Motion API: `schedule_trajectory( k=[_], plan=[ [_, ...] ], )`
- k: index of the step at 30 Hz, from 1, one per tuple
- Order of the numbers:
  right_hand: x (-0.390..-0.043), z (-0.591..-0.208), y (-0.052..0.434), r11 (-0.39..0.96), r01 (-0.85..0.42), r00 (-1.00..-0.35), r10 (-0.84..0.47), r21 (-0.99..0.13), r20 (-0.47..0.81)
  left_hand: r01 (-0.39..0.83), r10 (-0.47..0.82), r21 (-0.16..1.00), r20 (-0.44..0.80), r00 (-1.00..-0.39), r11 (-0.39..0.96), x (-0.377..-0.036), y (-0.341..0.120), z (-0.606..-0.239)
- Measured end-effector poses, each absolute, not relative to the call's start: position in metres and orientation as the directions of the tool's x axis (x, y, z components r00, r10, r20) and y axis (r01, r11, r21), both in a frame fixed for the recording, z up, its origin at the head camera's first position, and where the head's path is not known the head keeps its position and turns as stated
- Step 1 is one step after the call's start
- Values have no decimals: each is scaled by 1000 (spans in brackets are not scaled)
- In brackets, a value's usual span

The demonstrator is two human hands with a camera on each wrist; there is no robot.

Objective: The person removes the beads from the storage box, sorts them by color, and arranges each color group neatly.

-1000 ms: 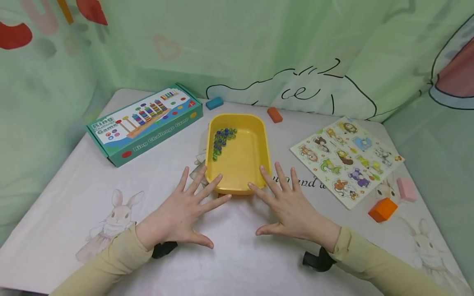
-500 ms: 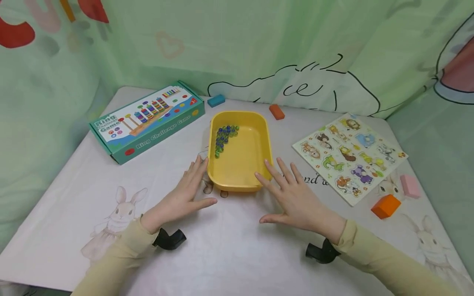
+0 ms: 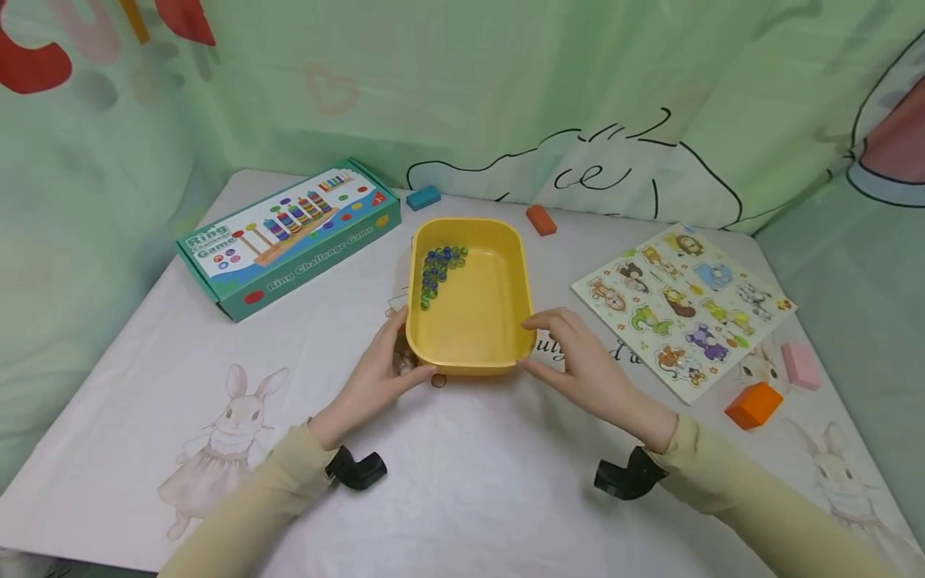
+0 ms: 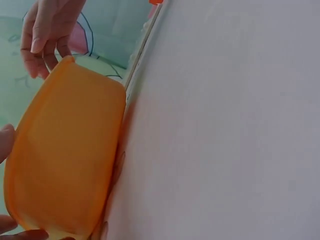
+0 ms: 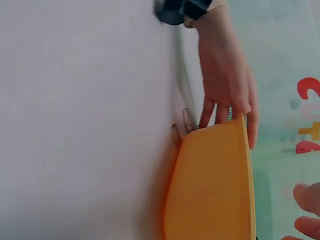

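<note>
1. Around the far side we see a green curtain (image 3: 470, 88) with printed drawings.
2. Before it we have a table (image 3: 477, 482), its pale cloth printed with rabbits.
3. At back left we find a green game box (image 3: 289, 233), lying at a slant.
4. At right we see an animal puzzle board (image 3: 679, 309).
5. Between them we see the yellow tray (image 3: 484, 313) standing on the table.
6. We see the left hand (image 3: 364, 385) at the tray's near left corner, the right hand (image 3: 592, 369) at its near right corner with fingers bent; we cannot tell whether either grasps it.
7. We count four blocks: orange (image 3: 754, 405) and pink (image 3: 800, 365) beside the board, blue (image 3: 423, 197) and red-orange (image 3: 541, 220) behind the tray.
8. Smallest, we see blue and green marbles (image 3: 436, 273) clustered in the tray's far left part.
</note>
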State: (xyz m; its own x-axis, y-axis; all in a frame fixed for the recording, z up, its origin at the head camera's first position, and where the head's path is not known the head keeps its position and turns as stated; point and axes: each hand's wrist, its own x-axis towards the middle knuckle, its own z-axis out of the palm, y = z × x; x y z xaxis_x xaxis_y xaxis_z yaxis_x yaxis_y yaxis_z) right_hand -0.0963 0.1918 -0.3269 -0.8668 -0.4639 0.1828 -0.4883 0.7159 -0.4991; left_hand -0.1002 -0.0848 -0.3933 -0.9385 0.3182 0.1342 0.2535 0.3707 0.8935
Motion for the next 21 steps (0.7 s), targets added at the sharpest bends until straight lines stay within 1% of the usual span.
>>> schedule_trajectory(
  k=[4, 7, 9, 13, 16, 21],
  plan=[
    [-107, -323, 186, 680, -463, -879, -433, -569, 199, 214, 295, 921, 115, -949, 327, -102, -84, -397],
    [-118, -317, 180, 665, -441, -887, -423, -602, 183, 208, 292, 932, 119, -949, 297, -103, -85, -401],
    [-126, -311, 174, 659, -407, -897, -421, -632, 138, 211, 295, 938, 127, -947, 275, -105, -85, -403],
    [-148, -302, 161, 670, -316, -904, -428, -672, -1, 225, 302, 945, 148, -942, 237, -107, -87, -408],
    [-165, -297, 150, 670, -282, -876, -472, -687, -100, 229, 298, 947, 157, -942, 225, -108, -88, -412],
    [-192, -300, 129, 625, -254, -785, -579, -738, -220, 234, 291, 942, 160, -943, 240, -109, -89, -419]
  ],
)
